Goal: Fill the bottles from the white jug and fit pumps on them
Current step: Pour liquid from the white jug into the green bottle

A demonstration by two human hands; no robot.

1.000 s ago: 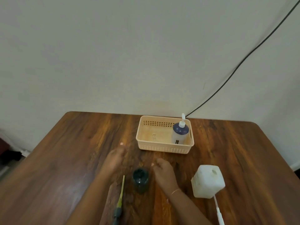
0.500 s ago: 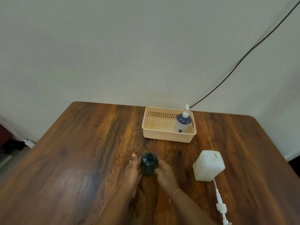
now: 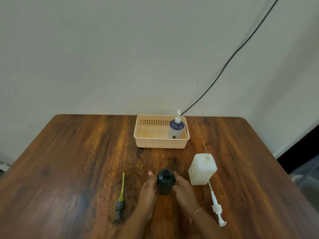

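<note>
Wooden counter [image 3: 69, 152] against pale wall, black cable [image 3: 233, 57] running down it. Two bottles: dark bottle [image 3: 165, 181] upright, uncapped, near front centre; pump-topped bottle [image 3: 176, 129] in right end of peach basket [image 3: 160, 145] at far edge. One white jug [image 3: 202, 169], right of dark bottle. Two loose pumps: yellow-tubed pump [image 3: 120, 199] left, white pump [image 3: 216, 207] right. Left half of counter open. Left hand [image 3: 148, 188] and right hand [image 3: 183, 188] cup dark bottle, fingers [image 3: 150, 175] curled against its sides.
</note>
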